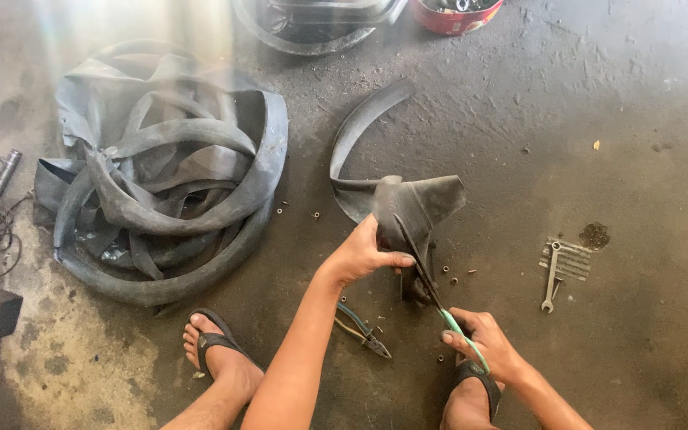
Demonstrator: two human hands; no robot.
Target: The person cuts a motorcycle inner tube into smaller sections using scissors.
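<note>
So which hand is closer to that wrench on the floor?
The right hand. It holds the scissors just left of the wrench; the left hand grips the rubber strip farther left.

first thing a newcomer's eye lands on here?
Centre frame: the left hand grips a strip of black inner tube while the right hand works green-handled scissors into it. Next, the big heap of old tubes on the concrete floor at left.
</note>
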